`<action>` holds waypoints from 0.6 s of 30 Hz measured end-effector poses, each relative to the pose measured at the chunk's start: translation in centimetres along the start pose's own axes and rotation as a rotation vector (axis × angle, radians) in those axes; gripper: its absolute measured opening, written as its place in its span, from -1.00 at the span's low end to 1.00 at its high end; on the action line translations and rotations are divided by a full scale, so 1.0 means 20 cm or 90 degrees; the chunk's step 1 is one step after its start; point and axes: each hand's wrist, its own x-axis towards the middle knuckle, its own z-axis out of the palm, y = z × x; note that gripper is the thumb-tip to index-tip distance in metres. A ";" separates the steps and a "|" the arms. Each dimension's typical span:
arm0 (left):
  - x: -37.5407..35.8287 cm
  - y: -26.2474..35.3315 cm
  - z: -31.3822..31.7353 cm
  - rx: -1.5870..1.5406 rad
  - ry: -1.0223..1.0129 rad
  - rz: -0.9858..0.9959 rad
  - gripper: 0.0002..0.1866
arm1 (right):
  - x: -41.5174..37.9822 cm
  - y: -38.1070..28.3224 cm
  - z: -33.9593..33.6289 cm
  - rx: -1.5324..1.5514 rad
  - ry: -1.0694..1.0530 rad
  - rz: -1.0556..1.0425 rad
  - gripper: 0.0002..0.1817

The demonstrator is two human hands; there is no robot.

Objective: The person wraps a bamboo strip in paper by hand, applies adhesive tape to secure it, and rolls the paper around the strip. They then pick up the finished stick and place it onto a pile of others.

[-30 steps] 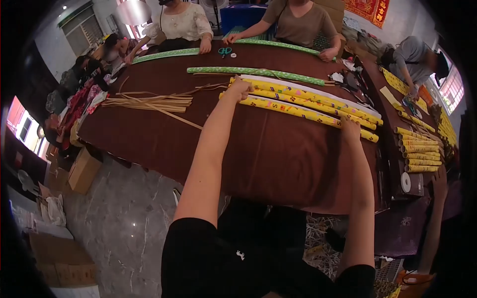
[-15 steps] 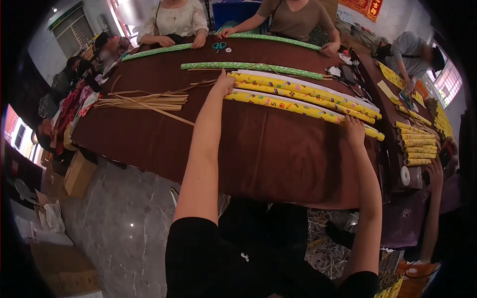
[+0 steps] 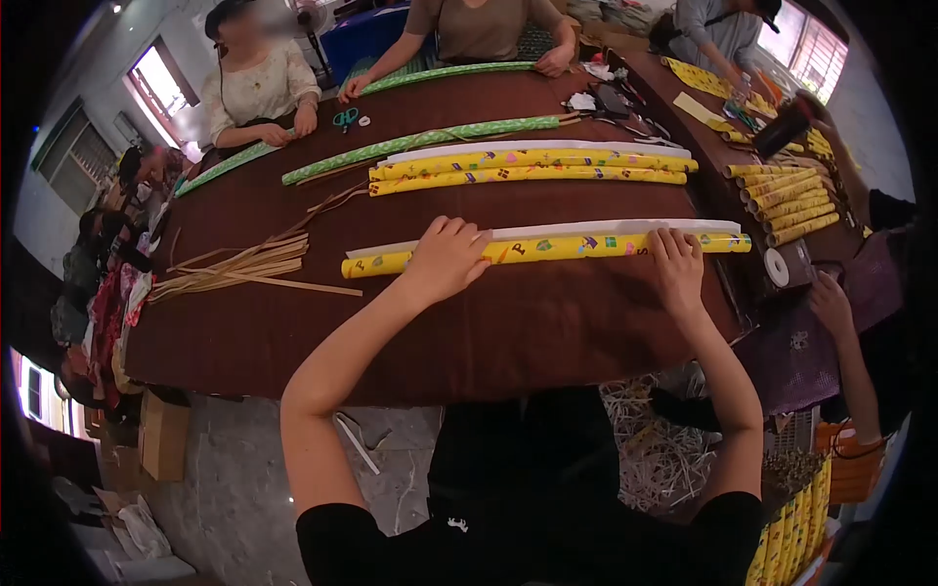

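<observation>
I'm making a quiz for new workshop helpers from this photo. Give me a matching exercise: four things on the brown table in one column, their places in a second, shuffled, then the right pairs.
Things
1. yellow roll
2. scissors
3. bamboo strips
4. tape roll

Places
A. at the table's right edge, below a stack of short yellow rolls
B. under both of the wearer's hands, left hand and right hand
C. spread on the left part of the table
D. at the far side, by the person in the white top

Pairs: 1-B, 2-D, 3-C, 4-A
</observation>
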 end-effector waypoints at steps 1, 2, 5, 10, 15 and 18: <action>-0.02 0.03 -0.02 -0.005 -0.003 0.007 -0.58 | -0.05 -0.01 -0.04 -0.001 -0.006 0.007 -0.48; -0.04 0.06 -0.05 -0.038 -0.020 0.017 -0.59 | -0.10 -0.01 -0.08 -0.002 -0.010 0.006 -0.48; -0.08 0.18 -0.18 -0.021 0.000 0.046 -0.62 | -0.21 -0.04 -0.18 0.005 0.002 0.006 -0.52; -0.26 0.33 -0.19 -0.118 -0.090 0.024 -0.58 | -0.36 -0.11 -0.33 0.059 -0.031 0.009 -0.58; -0.40 0.37 -0.15 -0.206 -0.138 -0.015 -0.57 | -0.47 -0.15 -0.32 0.076 -0.043 -0.013 -0.59; -0.41 0.36 -0.16 -0.244 -0.224 -0.062 -0.53 | -0.50 -0.16 -0.30 0.065 -0.049 -0.011 -0.60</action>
